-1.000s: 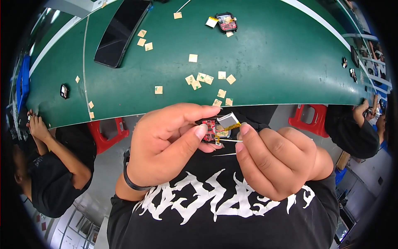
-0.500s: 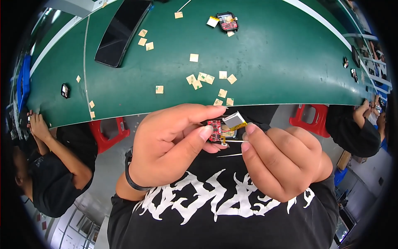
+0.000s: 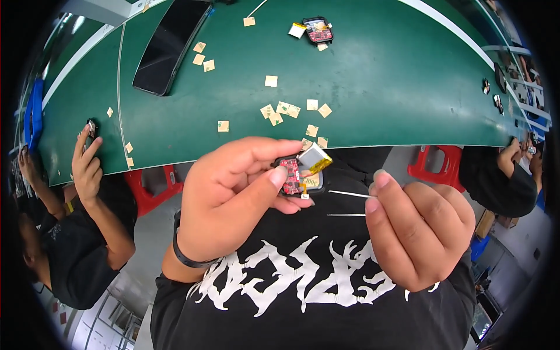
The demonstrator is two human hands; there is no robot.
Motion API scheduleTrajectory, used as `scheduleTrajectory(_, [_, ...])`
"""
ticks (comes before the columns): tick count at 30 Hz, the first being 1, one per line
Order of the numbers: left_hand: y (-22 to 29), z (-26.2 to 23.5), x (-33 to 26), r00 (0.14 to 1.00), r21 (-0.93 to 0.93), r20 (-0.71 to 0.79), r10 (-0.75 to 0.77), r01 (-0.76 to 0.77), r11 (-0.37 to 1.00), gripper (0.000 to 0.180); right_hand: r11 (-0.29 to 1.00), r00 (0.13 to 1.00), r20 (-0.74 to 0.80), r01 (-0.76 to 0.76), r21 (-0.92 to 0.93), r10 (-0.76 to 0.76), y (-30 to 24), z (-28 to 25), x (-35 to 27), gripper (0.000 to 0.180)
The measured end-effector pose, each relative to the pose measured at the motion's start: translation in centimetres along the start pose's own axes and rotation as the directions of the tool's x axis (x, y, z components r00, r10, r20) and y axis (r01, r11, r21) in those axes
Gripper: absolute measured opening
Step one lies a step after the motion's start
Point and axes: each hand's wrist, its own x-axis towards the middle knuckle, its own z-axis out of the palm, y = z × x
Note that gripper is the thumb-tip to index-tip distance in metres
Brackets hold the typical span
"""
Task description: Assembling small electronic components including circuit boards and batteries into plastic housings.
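My left hand (image 3: pixel 219 192) is closed on a small opened watch case, pinching it between thumb and fingers. Inside the case shows a red circuit board (image 3: pixel 290 179), with a small white connector at its lower edge. A silver battery (image 3: pixel 312 156) with a yellow taped end sticks up at the case's upper right. To the right of it, my right hand (image 3: pixel 423 230) grips metal tweezers (image 3: pixel 349 193). The two tips are spread apart, point left, and do not touch the case.
The green table (image 3: pixel 373 76) has its near edge just beyond my hands. On it lie a black phone (image 3: pixel 169 46), several square adhesive pieces (image 3: pixel 283 107) and another opened watch case (image 3: pixel 318 30) with its battery. At left, a co-worker's hand (image 3: pixel 87 157) touches a small watch case. Red stools (image 3: pixel 153 189) stand below.
My right hand has moved right, away from the watch case, and the tweezers now show clear of it. My left hand has shifted slightly left and up. The left co-worker's hand has reached onto the table.
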Motion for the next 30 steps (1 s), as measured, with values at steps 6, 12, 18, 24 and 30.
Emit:
scheduleTrajectory(6, [-0.1, 0.8, -0.5, 0.998, 0.031, 0.033, 0.060, -0.061, 0.998, 0.032, 0.998, 0.999, -0.024, 0.032, 0.056, -0.031, -0.2, 0.7, 0.5, 0.022])
scheduleTrajectory(12, [-0.1, 0.4, -0.7, 0.994, 0.071, 0.081, 0.074, -0.080, 0.994, 0.031, 0.997, 0.998, -0.057, 0.043, 0.057, -0.040, -0.5, 1.5, 0.7, 0.012])
scheduleTrajectory(18, [-0.3, 0.3, -0.7, 0.993, 0.049, 0.082, 0.089, -0.093, 0.994, 0.031, 0.998, 0.995, -0.099, 0.016, 0.064, -0.009, -0.8, 2.0, 0.5, 0.012])
scheduleTrajectory(24, [-0.4, 0.3, -0.6, 0.993, 0.041, 0.074, 0.096, -0.100, 0.994, 0.032, 0.998, 0.991, -0.131, 0.041, 0.054, -0.033, -0.7, 2.3, 0.4, 0.010])
scheduleTrajectory(30, [-0.4, 0.2, -0.7, 0.994, 0.039, 0.069, 0.080, -0.083, 0.996, 0.031, 0.995, 0.992, -0.120, 0.050, 0.082, -0.040, -1.0, 2.3, 0.3, 0.007])
